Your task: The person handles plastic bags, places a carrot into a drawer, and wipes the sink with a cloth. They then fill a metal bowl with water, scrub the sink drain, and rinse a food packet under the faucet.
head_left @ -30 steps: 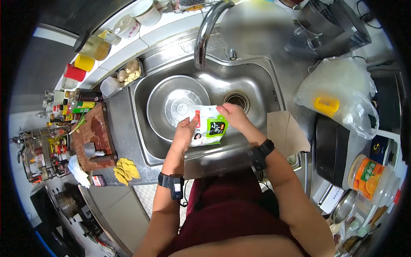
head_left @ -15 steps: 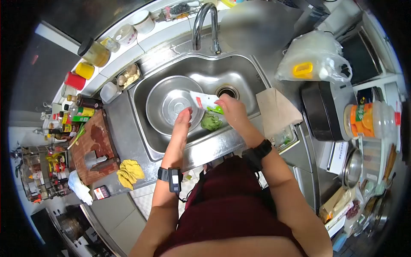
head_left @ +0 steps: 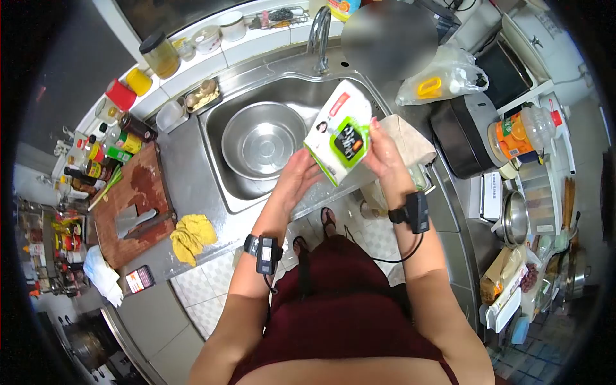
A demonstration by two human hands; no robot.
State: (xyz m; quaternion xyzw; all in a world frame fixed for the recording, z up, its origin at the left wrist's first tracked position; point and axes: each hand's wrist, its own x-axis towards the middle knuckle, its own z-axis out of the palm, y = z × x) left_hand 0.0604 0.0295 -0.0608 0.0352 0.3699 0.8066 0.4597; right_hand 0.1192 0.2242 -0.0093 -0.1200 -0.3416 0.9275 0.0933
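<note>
A white and green food packet (head_left: 341, 131) with a black label is tilted over the front right of the sink (head_left: 226, 204). My right hand (head_left: 385, 153) grips its right edge, thumb on the printed face. At the lower left edge of the packet is my left hand (head_left: 299, 177), its fingers apart and their tips right at the edge. A round steel basin (head_left: 264, 144) sits in the left of the sink, partly behind the packet. The packet covers the drain side of the sink.
On the left counter, a cleaver (head_left: 133, 220) lies on a wooden cutting board (head_left: 142, 183) beside a yellow cloth (head_left: 193, 239). The faucet (head_left: 319, 42) rises behind the sink. Brown paper (head_left: 405, 142), a plastic bag (head_left: 443, 74) and a black appliance (head_left: 463, 135) stand right.
The packet has come up and toward me, its printed front now turned to view. My left hand has moved right to its edge. Green leafy stuff in the sink is now hidden.
</note>
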